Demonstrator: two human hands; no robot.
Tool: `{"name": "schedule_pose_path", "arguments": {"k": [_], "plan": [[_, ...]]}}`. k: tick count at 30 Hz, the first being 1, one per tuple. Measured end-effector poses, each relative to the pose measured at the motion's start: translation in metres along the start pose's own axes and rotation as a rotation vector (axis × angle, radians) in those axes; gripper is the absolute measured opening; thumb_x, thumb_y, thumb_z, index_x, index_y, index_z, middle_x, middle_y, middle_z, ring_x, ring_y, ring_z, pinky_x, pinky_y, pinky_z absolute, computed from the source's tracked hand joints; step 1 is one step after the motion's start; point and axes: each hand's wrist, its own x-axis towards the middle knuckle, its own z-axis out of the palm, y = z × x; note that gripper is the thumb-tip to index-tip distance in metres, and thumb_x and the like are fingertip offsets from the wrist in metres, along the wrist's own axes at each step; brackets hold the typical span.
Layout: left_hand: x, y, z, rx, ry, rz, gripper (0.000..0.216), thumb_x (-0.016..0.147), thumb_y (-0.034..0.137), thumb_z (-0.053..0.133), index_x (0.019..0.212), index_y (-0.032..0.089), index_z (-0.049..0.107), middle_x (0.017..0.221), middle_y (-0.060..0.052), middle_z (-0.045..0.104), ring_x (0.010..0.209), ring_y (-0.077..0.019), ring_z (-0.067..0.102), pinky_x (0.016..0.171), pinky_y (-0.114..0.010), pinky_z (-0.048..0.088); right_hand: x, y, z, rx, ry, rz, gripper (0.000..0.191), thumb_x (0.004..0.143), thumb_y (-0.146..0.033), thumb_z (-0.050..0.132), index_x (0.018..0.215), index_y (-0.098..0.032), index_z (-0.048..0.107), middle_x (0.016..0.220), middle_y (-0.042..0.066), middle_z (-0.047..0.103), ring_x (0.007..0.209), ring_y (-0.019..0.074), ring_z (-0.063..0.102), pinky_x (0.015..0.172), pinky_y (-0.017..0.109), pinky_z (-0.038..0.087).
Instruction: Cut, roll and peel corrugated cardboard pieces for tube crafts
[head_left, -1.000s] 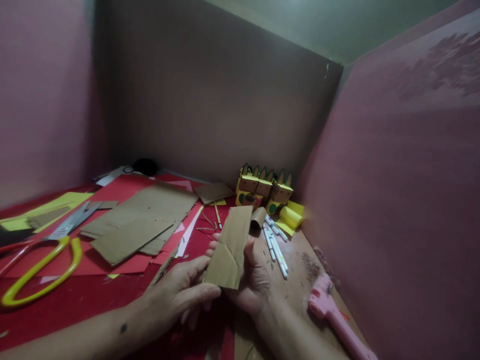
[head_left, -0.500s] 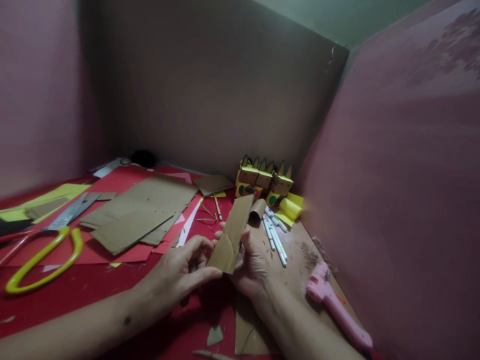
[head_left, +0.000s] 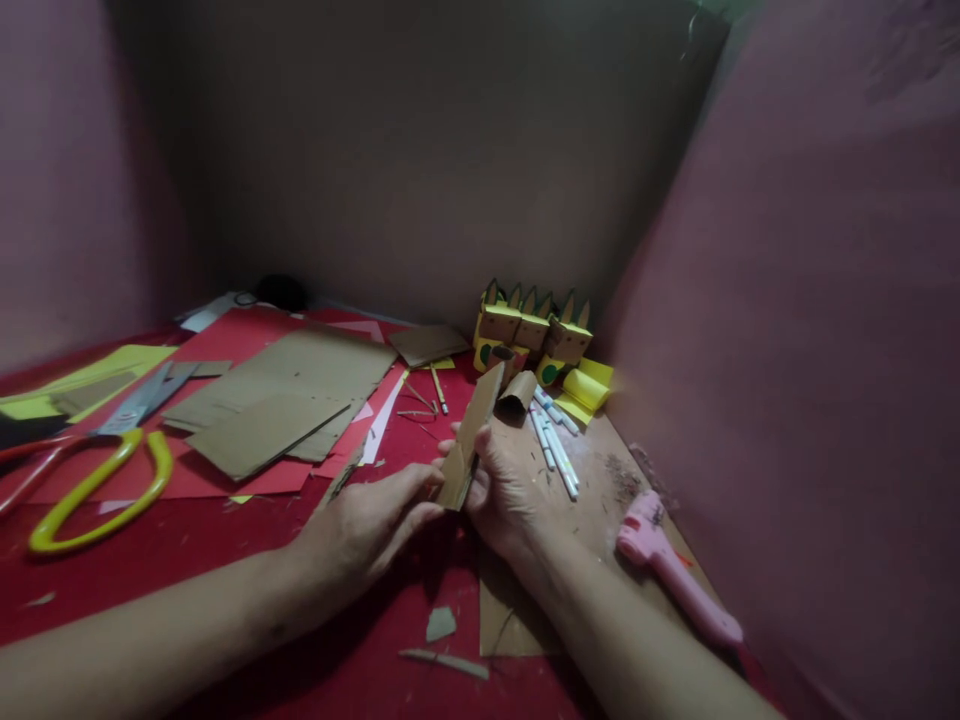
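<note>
A narrow strip of brown cardboard is held tilted above the red cloth, its upper end pointing away from me. My right hand is wrapped around its right side, the thumb along the edge. At the lower left end, my left hand pinches the strip between thumb and fingers. Part of the left fingers is hidden behind the cardboard. Just past the strip lies a short brown cardboard tube, beside several white marker pens.
Large scissors with red and yellow handles lie at left, near stacked cardboard sheets on red paper. A pink glue gun rests at right by the wall. Yellow cardboard figures stand at the back. A pencil lies behind my hands.
The strip has turned more edge-on and looks narrower. Both hands still hold it. The whole view has shifted slightly, so the table things appear higher.
</note>
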Motion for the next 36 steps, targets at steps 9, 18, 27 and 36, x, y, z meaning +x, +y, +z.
{"name": "schedule_pose_path", "arguments": {"k": [9,18,27,36], "plan": [[0.0,0.017,-0.011,-0.023,-0.038,-0.055,0.028,0.091,0.041,0.052,0.11,0.02,0.055,0.077,0.001,0.064,0.063,-0.0131,0.057,0.059,-0.024,0.045,-0.009,0.005,0.004,-0.221,-0.048,-0.125,0.055,0.055,-0.041,0.09,0.093,-0.019,0.057,0.072,-0.006,0.059,0.06,0.0091,0.056,0.055,0.021,0.045],[0.003,0.018,-0.013,-0.109,-0.073,-0.137,0.025,0.092,0.04,0.05,0.108,0.021,0.054,0.083,0.001,0.066,0.07,-0.0144,0.059,0.063,-0.025,0.047,-0.008,0.004,0.003,-0.253,-0.09,-0.124,0.049,0.062,-0.042,0.085,0.099,-0.02,0.06,0.08,-0.003,0.061,0.064,0.0107,0.056,0.06,0.025,0.045],[0.0,0.022,-0.013,-0.09,0.002,0.047,0.019,0.093,0.031,0.053,0.107,0.019,0.057,0.096,-0.003,0.07,0.081,-0.0139,0.065,0.074,-0.024,0.051,-0.006,0.005,-0.001,-0.233,-0.092,-0.066,0.083,0.067,-0.05,0.08,0.134,-0.021,0.042,0.08,-0.002,0.063,0.056,0.0125,0.058,0.051,0.026,0.047],[0.002,0.021,-0.012,0.022,0.051,0.115,0.02,0.094,0.021,0.046,0.111,0.02,0.056,0.1,-0.006,0.07,0.087,-0.0167,0.068,0.078,-0.026,0.052,-0.01,0.003,0.001,-0.272,-0.078,-0.08,0.089,0.066,-0.053,0.08,0.139,-0.02,0.04,0.069,-0.005,0.056,0.054,0.0121,0.054,0.05,0.025,0.042]]}}
